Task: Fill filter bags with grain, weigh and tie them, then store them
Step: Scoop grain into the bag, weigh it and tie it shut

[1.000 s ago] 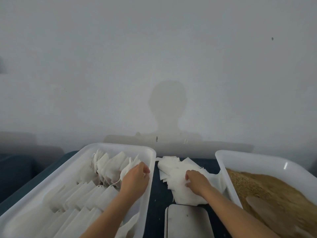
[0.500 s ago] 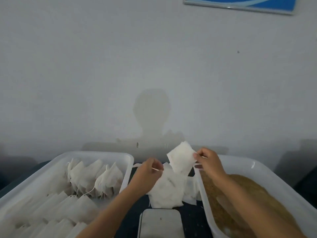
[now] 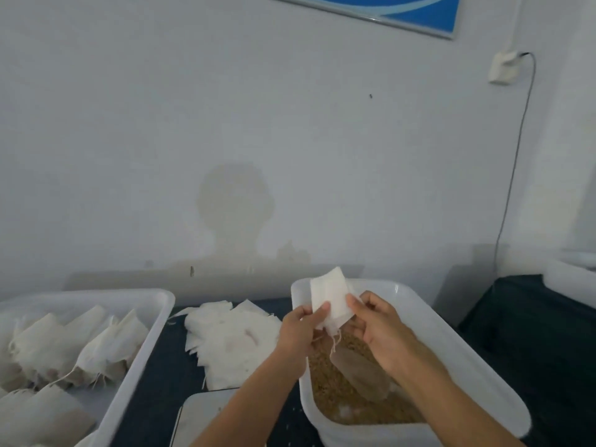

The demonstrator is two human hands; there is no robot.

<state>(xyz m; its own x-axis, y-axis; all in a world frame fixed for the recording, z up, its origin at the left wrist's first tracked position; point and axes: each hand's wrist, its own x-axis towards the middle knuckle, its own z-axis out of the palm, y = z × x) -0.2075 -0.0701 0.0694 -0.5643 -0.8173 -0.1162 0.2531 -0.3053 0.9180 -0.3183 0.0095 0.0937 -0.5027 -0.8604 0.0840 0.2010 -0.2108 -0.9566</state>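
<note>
An empty white filter bag (image 3: 329, 296) is held upright over the grain tub, its drawstring dangling below. My left hand (image 3: 298, 329) pinches its left edge and my right hand (image 3: 379, 327) pinches its right edge. The white tub (image 3: 451, 346) at right holds brown grain (image 3: 329, 391) with a translucent scoop (image 3: 362, 371) lying in it. A loose pile of empty filter bags (image 3: 230, 338) lies on the dark table between the tubs. The white tub (image 3: 145, 337) at left holds several filled, tied bags (image 3: 80, 350). The scale's corner (image 3: 206, 417) shows at the bottom edge.
A dark cloth covers the table (image 3: 154, 398). A pale wall stands right behind the tubs, with a cable (image 3: 512, 175) running down from a socket at right. Another white container edge (image 3: 574, 282) sits at far right.
My left hand left the left tub and joined my right hand on the bag. My right hand lifted the bag from the pile and carried it over the grain tub. The view swung right.
</note>
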